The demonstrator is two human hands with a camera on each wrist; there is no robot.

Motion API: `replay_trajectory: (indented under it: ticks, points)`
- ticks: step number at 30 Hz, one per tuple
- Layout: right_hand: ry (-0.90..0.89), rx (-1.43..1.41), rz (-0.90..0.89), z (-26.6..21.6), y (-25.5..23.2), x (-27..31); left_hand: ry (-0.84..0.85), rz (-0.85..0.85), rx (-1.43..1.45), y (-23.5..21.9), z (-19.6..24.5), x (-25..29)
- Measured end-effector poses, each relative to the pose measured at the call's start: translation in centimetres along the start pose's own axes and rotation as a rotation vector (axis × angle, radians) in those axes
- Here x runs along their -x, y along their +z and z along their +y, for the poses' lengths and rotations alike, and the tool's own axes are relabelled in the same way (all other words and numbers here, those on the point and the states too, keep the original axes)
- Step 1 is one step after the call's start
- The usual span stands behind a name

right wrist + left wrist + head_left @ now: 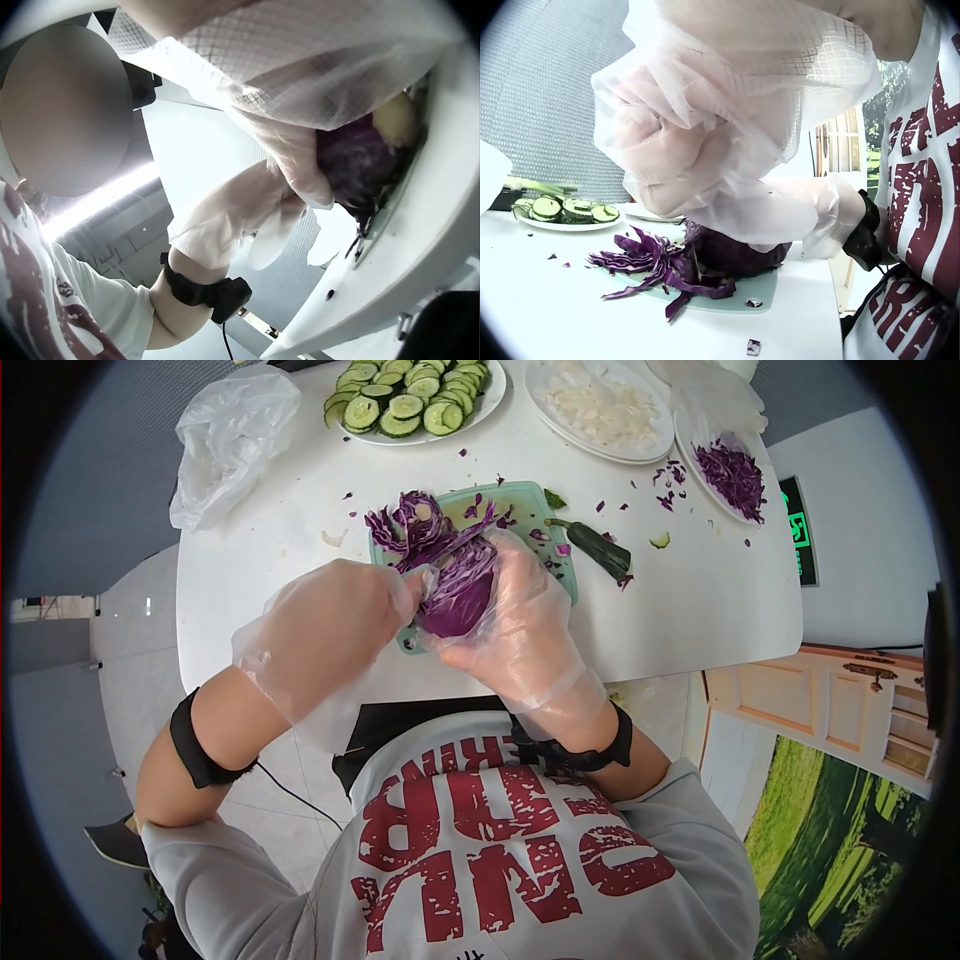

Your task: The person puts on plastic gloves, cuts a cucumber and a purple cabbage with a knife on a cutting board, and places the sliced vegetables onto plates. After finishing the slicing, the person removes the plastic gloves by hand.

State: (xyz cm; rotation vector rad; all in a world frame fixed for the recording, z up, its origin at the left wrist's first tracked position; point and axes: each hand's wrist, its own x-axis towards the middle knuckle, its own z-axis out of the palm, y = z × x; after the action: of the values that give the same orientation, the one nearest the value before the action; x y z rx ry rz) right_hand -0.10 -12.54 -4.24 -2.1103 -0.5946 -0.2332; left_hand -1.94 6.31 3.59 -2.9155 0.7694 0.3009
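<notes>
Head view: my right hand (528, 615) gripped the red cabbage (458, 612) on the cutting board (524, 500), just right of my left hand (335, 615), its fingers curled, on what I couldn't tell.

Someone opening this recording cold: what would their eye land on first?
The vivid purple cabbage, above the pale green cutting board, with the right hand in a clear plastic glove wrapped around its side. Next come the cucumber slices heaped on a white plate at the table's far side, and the bold red lettering across the person's shirt front.
</notes>
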Motion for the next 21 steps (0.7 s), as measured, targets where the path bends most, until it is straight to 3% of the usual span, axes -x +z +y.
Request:
replay_trajectory:
  ticks: [12,14,18,21]
  points:
    - [-0.01,-0.011,-0.02,0.1,0.2,0.1,0.06,-0.012,-0.086,0.6,-0.7,-1.2]
    - [-0.104,0.046,0.041,-0.3,0.2,0.0,0.099,0.054,0.086,2.1,-1.7,-1.6]
    - [-0.025,0.043,0.011,-0.2,-0.2,0.1,0.119,0.138,0.094,2.0,-1.3,-1.4]
    - [-0.027,0.03,-0.002,-0.2,-0.3,0.0,-0.005,0.042,0.101,0.6,-1.2,-1.0]
